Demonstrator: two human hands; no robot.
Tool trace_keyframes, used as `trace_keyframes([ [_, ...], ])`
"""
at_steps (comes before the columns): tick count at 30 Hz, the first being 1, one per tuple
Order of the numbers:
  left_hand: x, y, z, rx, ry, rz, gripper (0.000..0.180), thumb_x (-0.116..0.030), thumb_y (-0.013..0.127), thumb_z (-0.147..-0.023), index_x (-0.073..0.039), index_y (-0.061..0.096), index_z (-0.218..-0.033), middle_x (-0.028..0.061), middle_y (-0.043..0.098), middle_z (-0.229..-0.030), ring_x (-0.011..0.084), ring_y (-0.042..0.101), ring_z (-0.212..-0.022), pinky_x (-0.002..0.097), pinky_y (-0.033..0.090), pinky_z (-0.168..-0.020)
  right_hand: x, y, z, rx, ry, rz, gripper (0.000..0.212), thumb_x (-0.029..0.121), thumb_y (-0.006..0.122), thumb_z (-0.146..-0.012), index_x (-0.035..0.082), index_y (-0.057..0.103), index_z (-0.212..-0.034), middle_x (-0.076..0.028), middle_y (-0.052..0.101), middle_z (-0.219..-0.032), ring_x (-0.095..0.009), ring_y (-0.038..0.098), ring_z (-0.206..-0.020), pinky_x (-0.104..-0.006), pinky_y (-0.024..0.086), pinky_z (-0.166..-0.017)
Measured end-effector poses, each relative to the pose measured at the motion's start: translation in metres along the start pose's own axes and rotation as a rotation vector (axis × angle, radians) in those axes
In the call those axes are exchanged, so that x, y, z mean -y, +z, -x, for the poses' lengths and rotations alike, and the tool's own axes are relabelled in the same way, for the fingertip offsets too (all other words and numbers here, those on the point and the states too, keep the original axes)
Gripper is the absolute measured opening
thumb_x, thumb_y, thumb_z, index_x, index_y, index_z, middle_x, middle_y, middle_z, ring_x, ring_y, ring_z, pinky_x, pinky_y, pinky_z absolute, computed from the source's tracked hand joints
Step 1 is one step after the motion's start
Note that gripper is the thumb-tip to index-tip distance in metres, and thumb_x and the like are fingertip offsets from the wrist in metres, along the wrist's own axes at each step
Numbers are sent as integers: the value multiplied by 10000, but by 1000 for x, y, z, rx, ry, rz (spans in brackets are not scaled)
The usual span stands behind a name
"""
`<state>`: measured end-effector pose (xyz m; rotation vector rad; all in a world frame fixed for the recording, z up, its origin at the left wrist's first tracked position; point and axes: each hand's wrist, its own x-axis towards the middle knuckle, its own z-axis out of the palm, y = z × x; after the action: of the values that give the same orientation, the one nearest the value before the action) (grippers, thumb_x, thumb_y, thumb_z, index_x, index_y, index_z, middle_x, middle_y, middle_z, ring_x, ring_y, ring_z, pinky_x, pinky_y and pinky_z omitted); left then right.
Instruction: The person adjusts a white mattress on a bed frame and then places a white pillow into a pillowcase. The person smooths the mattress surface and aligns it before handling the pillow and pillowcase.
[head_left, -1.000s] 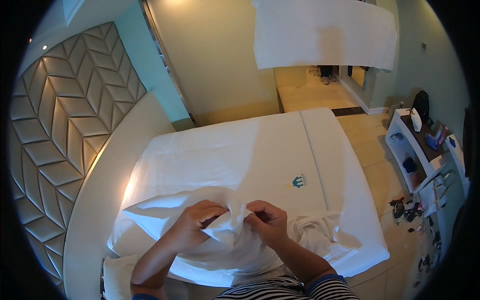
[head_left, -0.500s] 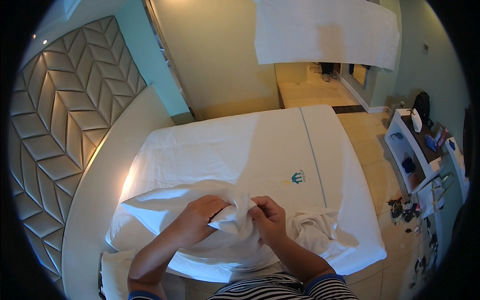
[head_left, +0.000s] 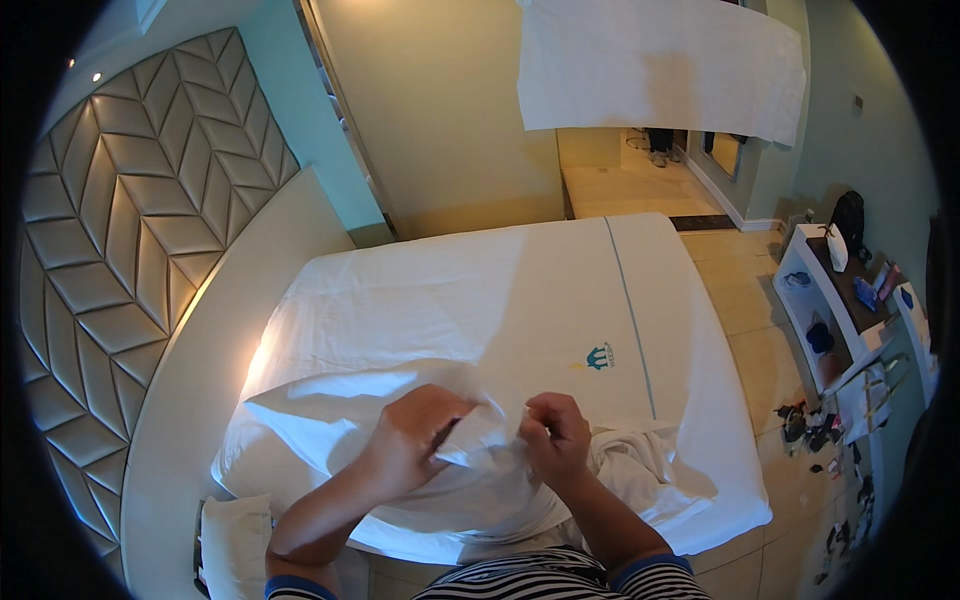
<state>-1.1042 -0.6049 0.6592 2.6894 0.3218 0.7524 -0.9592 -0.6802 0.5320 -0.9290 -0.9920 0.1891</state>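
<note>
A loose white bed linen point(head_left: 330, 405), perhaps a duvet cover, lies bunched across the near part of the bed point(head_left: 420, 295). My left hand point(head_left: 418, 430) is closed round a gathered fold of it. At the right of that fold, my right hand point(head_left: 558, 432) pinches the linen's edge between curled fingers, a short gap away from the left hand. Cloth between the hands is blurred. A twisted heap of the same white fabric point(head_left: 640, 462) rests just right of my right wrist. Beyond my hands, the bed's white cover carries a blue emblem and a grey-blue stripe.
A padded headboard point(head_left: 140, 220) curves along the left, with a white pillow point(head_left: 232, 545) low beside the bed. On the right stand a shelf unit point(head_left: 822, 318) and scattered shoes point(head_left: 808, 425). A white sheet point(head_left: 660, 75) hangs at the back; a person's legs point(head_left: 660, 145) show beyond.
My hands have drawn slightly apart, the right one moving rightward. The gathered cloth between them has spread and loosened.
</note>
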Motion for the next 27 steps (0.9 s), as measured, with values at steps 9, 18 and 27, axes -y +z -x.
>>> trace_keyframes([
  [9,12,-5,1,75,-151,182,288,11,636,-633,-21,550,-905,111,550,-797,248,546,-719,283,435,-618,-8,-7,23,214,138,-163,165,6,509,-777,-2,468,-937,-59,491,-767,-67,437,-570,-177,356,-500],
  [18,12,-7,5,132,-178,-69,306,-113,693,-589,-35,546,-846,119,554,-814,292,542,-750,345,446,-636,-12,6,31,191,445,-372,102,36,399,-856,30,436,-951,35,439,-723,-3,360,-606,-145,314,-536],
  [27,4,5,3,8,104,-315,263,-138,676,-574,-32,534,-769,107,545,-775,276,531,-732,372,419,-635,-4,1,34,177,119,146,117,92,525,-790,16,474,-862,-114,506,-586,-230,506,-482,-294,404,-455],
])
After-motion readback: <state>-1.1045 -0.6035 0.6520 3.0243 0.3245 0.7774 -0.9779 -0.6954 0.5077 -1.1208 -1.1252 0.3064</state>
